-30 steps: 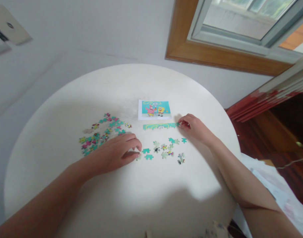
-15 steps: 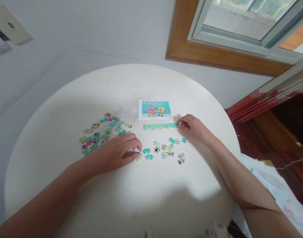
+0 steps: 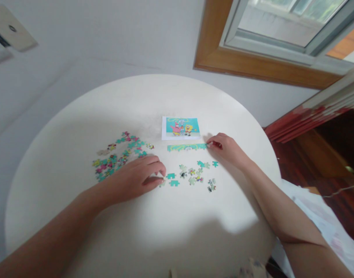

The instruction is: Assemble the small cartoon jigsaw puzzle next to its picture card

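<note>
A joined strip of teal and yellow puzzle pieces (image 3: 185, 147) lies just below a printed picture card (image 3: 182, 127). At the strip's right end my right hand (image 3: 224, 147) has its thumb and fingertips closed on a puzzle piece, mostly hidden by the fingers. My left hand (image 3: 146, 173) rests on the table with thumb and index finger apart, beside a pale puzzle piece (image 3: 162, 184) and two teal pieces, the upper teal piece (image 3: 171, 176) and the lower teal piece (image 3: 174, 183). Partly behind this hand spreads a pile of mixed puzzle pieces (image 3: 110, 162).
Several loose pieces (image 3: 192, 172) lie below the strip, with a small joined cluster (image 3: 212, 185) to their right. The round white table (image 3: 153, 231) meets a wall and a wood-framed window (image 3: 211, 58). Papers (image 3: 324, 224) sit beyond its right edge.
My right fingertips have shifted very slightly left at the strip's end. My left hand and the loose pieces have stayed in place.
</note>
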A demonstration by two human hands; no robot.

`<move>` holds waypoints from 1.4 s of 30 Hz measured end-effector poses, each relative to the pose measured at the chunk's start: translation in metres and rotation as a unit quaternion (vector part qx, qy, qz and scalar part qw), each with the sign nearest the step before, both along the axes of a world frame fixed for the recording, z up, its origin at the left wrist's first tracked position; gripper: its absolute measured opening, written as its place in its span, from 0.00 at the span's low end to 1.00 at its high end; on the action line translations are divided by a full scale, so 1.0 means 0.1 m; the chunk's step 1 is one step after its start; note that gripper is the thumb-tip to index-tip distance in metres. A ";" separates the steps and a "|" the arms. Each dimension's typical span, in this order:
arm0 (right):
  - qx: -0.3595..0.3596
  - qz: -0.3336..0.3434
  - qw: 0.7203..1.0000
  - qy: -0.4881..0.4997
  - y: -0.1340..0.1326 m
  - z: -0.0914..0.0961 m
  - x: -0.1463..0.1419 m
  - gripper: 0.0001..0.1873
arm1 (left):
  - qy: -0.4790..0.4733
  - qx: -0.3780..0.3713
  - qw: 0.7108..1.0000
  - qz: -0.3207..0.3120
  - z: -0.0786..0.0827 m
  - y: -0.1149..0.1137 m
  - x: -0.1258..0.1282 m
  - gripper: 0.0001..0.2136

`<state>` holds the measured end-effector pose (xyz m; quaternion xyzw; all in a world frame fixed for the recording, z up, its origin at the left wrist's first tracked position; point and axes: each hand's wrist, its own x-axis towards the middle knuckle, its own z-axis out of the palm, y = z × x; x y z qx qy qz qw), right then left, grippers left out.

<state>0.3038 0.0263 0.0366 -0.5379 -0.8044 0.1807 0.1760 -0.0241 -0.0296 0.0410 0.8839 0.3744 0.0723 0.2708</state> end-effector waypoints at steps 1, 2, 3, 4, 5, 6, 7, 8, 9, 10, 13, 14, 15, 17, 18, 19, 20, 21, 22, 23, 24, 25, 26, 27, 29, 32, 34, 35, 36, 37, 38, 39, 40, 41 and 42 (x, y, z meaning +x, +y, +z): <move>0.001 0.000 1.000 0.000 0.00 -0.01 0.00 0.11 | 0.000 0.000 1.000 -0.001 0.00 0.00 0.00 0.04; 0.001 0.000 1.000 0.000 0.01 -0.01 0.01 0.11 | 0.000 0.002 1.000 -0.001 0.00 0.00 0.01 0.04; 0.000 0.001 1.000 0.000 0.01 -0.01 0.01 0.11 | -0.001 0.004 1.000 -0.003 0.00 0.00 0.01 0.04; -0.001 0.001 1.000 -0.001 0.01 -0.02 0.01 0.11 | -0.001 0.005 1.000 -0.004 0.00 0.01 0.01 0.04; -0.002 0.000 1.000 -0.001 0.02 -0.02 0.01 0.11 | -0.001 0.007 1.000 -0.006 0.00 0.01 0.01 0.04; -0.002 -0.001 1.000 0.000 0.02 -0.02 0.01 0.11 | -0.002 0.008 1.000 -0.006 -0.01 0.01 0.01 0.04; -0.002 -0.003 1.000 0.001 0.02 -0.02 0.01 0.11 | -0.003 0.008 1.000 -0.006 -0.01 0.01 0.01 0.04; -0.001 -0.005 1.000 0.002 0.01 -0.03 0.00 0.11 | -0.002 0.007 1.000 -0.006 -0.01 0.01 0.01 0.04; 0.000 -0.007 1.000 0.002 0.01 -0.03 0.00 0.11 | -0.001 0.007 1.000 -0.006 -0.01 0.01 0.00 0.04; 0.001 -0.008 1.000 0.001 0.01 -0.03 -0.01 0.10 | -0.001 0.007 1.000 -0.006 -0.01 0.01 0.00 0.04; 0.006 -0.008 1.000 -0.003 0.01 -0.03 -0.01 0.10 | 0.001 0.007 1.000 0.001 -0.01 0.00 0.00 0.04; 0.010 -0.009 1.000 -0.004 0.01 -0.02 0.00 0.10 | 0.002 0.007 1.000 0.003 0.00 0.00 -0.01 0.04; 0.017 -0.012 1.000 -0.003 0.01 -0.01 0.01 0.10 | 0.002 0.007 1.000 0.004 0.00 0.00 -0.01 0.04; 0.039 -0.024 0.999 0.000 0.02 0.02 0.05 0.10 | 0.003 0.005 1.000 0.003 0.00 0.00 0.00 0.04; 0.051 -0.031 0.998 0.002 0.03 0.03 0.08 0.11 | 0.003 0.004 1.000 0.001 0.01 0.00 0.00 0.05; 0.059 -0.035 0.998 0.003 0.03 0.04 0.10 0.12 | 0.003 0.003 1.000 0.000 0.01 0.00 0.01 0.04; 0.062 -0.034 0.997 0.003 0.04 0.05 0.12 0.12 | 0.004 0.001 1.000 0.001 0.01 0.00 0.01 0.04; 0.060 -0.029 0.998 0.003 0.04 0.06 0.13 0.12 | 0.002 0.000 1.000 0.001 0.00 0.01 0.01 0.04; 0.054 -0.020 0.998 0.003 0.04 0.06 0.13 0.12 | 0.001 0.000 1.000 0.003 0.00 0.01 0.01 0.04; 0.046 -0.011 0.999 0.004 0.04 0.06 0.13 0.12 | -0.001 0.000 1.000 0.003 0.00 0.01 0.01 0.04; 0.037 -0.002 0.999 0.004 0.03 0.05 0.12 0.12 | -0.002 0.001 1.000 0.003 0.00 0.01 0.01 0.04; 0.029 0.005 1.000 0.003 0.03 0.04 0.11 0.12 | -0.003 0.001 1.000 0.003 0.00 0.01 0.01 0.04; 0.022 0.009 1.000 0.000 0.03 0.02 0.10 0.12 | -0.002 0.001 1.000 0.002 0.00 0.01 0.01 0.04; 0.017 0.011 1.000 -0.004 0.02 0.02 0.09 0.12 | -0.001 0.002 1.000 0.000 0.00 0.01 0.00 0.04; 0.012 0.009 1.000 -0.012 0.02 0.01 0.08 0.12 | 0.001 0.003 1.000 -0.001 0.01 0.00 0.00 0.04; 0.023 -0.003 1.000 -0.013 0.02 0.01 0.09 0.13 | 0.002 0.004 1.000 0.000 0.00 0.00 0.01 0.05; 0.028 -0.008 1.000 -0.011 0.03 0.02 0.10 0.12 | 0.001 0.001 1.000 0.003 0.00 0.00 0.01 0.05; 0.025 -0.008 1.000 -0.010 0.03 0.01 0.09 0.12 | -0.001 0.000 1.000 0.004 0.00 0.00 0.01 0.05; 0.020 -0.007 1.000 -0.010 0.02 0.01 0.09 0.12 | -0.003 0.000 1.000 0.006 0.01 0.00 0.01 0.05; 0.013 -0.004 1.000 -0.011 0.02 0.02 0.09 0.11 | -0.003 0.001 1.000 0.007 0.01 0.00 0.01 0.05; 0.009 -0.001 1.000 -0.012 0.02 0.02 0.09 0.11 | -0.004 0.002 1.000 0.007 0.01 0.00 0.01 0.05; 0.011 0.000 1.000 -0.012 0.02 0.03 0.09 0.11 | -0.004 0.004 1.000 0.006 0.01 0.00 0.01 0.05; 0.019 -0.002 1.000 -0.010 0.02 0.05 0.11 0.11 | -0.003 0.005 1.000 0.005 0.02 0.00 0.01 0.05; 0.033 -0.008 0.999 -0.007 0.03 0.07 0.13 0.11 | -0.003 0.006 1.000 0.003 0.02 0.00 0.01 0.05; 0.049 -0.019 0.999 -0.003 0.03 0.11 0.16 0.11 | -0.002 0.007 1.000 0.002 0.02 0.00 0.01 0.05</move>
